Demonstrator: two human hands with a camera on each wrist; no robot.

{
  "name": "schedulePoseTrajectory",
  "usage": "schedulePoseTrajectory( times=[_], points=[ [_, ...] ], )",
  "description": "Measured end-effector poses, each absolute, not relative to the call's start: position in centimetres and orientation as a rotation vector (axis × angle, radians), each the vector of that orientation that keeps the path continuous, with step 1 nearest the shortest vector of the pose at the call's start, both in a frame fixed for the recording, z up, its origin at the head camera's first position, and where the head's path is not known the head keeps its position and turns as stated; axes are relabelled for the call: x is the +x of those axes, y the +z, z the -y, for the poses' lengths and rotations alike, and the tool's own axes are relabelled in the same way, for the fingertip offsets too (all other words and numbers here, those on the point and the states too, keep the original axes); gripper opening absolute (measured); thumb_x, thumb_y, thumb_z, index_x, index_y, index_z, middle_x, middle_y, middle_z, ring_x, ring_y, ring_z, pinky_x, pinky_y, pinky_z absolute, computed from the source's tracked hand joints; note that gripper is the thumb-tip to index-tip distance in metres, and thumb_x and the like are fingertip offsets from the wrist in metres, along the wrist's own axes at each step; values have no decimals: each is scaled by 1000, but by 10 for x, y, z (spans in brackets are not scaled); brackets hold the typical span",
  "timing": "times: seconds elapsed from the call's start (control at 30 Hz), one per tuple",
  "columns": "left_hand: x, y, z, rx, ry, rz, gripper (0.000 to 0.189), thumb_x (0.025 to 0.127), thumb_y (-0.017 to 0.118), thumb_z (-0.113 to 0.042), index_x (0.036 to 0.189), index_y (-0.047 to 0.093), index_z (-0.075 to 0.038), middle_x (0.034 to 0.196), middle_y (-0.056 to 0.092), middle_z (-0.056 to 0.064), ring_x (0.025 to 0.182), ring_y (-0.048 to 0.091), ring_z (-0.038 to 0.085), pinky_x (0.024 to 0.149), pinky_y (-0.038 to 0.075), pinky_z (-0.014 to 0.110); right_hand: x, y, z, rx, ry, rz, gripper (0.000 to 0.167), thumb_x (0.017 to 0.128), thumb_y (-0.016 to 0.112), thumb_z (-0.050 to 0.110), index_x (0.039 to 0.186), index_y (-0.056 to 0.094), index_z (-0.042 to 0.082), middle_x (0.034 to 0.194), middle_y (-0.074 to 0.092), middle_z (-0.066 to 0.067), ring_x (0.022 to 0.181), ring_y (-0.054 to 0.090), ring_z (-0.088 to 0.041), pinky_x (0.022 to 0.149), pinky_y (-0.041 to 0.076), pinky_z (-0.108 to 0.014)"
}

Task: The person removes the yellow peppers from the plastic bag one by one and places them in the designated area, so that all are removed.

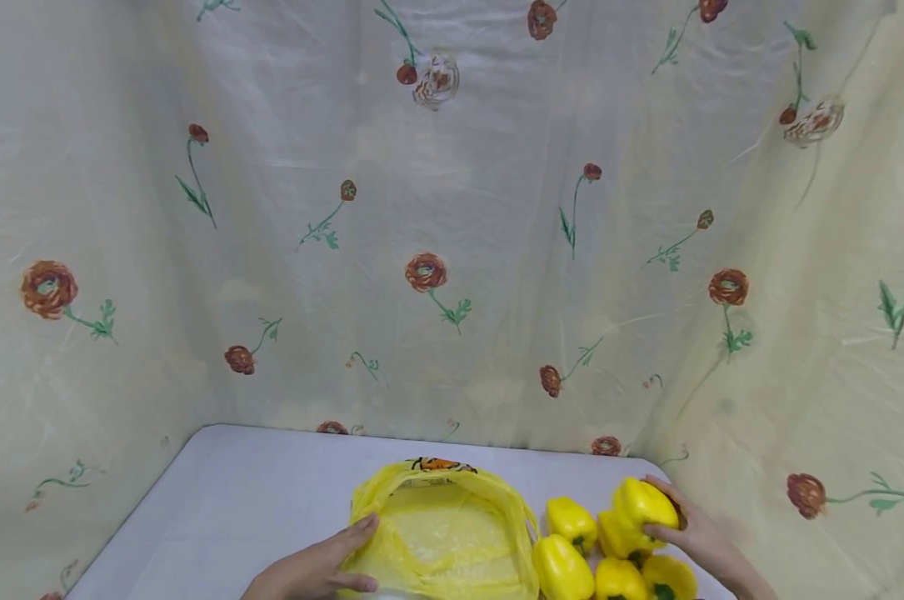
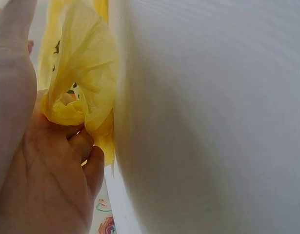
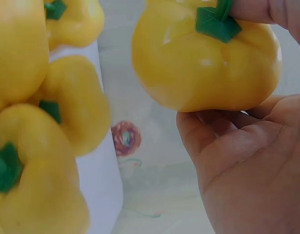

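Note:
In the head view, a yellow plastic bag [image 1: 452, 533] lies on the table with its wide mouth facing me. My left hand [image 1: 320, 562] holds the bag's left edge, thumb and fingers spread apart. Gathered film of the bag [image 2: 93, 68] lies against the curled fingers of that hand [image 2: 52, 170] in the left wrist view; some fingertips are hidden behind it. My right hand [image 1: 695, 533] grips a yellow bell pepper [image 1: 642, 504] above other peppers. The right wrist view shows this pepper [image 3: 208, 68], green stem up, between thumb and fingers [image 3: 198, 134].
Several more yellow bell peppers [image 1: 564, 567] cluster on the white table [image 1: 264, 475], close to the bag's right side. Flower-printed curtains [image 1: 496, 333] hang behind the table and along both sides.

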State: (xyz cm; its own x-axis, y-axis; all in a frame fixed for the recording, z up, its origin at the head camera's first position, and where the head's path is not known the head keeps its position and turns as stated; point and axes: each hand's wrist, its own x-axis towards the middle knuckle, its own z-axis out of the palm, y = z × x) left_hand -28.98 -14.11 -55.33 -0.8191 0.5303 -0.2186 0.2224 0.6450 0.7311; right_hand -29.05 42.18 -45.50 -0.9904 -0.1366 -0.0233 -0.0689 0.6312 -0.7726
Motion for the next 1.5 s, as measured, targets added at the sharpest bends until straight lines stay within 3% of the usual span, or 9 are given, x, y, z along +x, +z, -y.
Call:
schedulePoseTrajectory(
  times=[0.17,0.33,0.57,0.73,1.17,1.3,1.5],
  points=[
    [-290,-555,141,575,1040,-2432,95,82,64,-58,155,19,-17,162,17,7,147,18,38,112,23,63,-290,-459,-436,-99,-1157,-2857,78,92,66,31,151,24,3,148,38,-25,105,49,-2,82,46,-16],
    [-290,-555,140,584,1015,-2447,94,82,63,-59,155,20,-17,162,17,7,147,19,37,112,24,62,-286,-461,-448,-61,-1144,-2876,77,92,65,29,149,25,-3,145,40,-27,101,49,4,80,47,-16],
    [-290,-555,140,580,1038,-2427,95,83,64,-58,155,20,-16,162,17,8,147,18,38,113,23,63,-281,-467,-465,98,-1171,-2764,83,94,62,34,148,16,-8,138,39,-34,108,52,-28,87,52,-35],
    [-290,-554,139,494,1097,-2372,98,80,67,-58,155,21,-15,162,18,9,146,18,40,112,21,65,-278,-473,-477,244,-1167,-2734,97,90,65,44,149,10,-9,138,32,-37,112,47,-38,93,48,-46],
    [-290,-555,139,472,1153,-2336,98,79,69,-55,155,21,-16,162,17,10,146,16,43,111,20,67,-276,-495,-504,308,-1099,-2750,110,83,67,58,146,11,-13,137,31,-38,112,46,-44,97,45,-54],
    [-292,-556,140,498,1133,-2344,97,80,67,-55,155,20,-15,162,16,10,146,16,43,111,21,67,-277,-501,-514,300,-1065,-2780,104,86,64,55,145,12,-14,137,31,-40,113,47,-43,94,46,-49],
    [-294,-555,140,544,1094,-2363,96,82,66,-55,155,19,-13,162,16,11,146,16,42,111,22,66,-279,-511,-525,367,-1064,-2771,115,80,65,64,145,12,-14,136,31,-39,111,47,-43,93,46,-50]
  ],
)
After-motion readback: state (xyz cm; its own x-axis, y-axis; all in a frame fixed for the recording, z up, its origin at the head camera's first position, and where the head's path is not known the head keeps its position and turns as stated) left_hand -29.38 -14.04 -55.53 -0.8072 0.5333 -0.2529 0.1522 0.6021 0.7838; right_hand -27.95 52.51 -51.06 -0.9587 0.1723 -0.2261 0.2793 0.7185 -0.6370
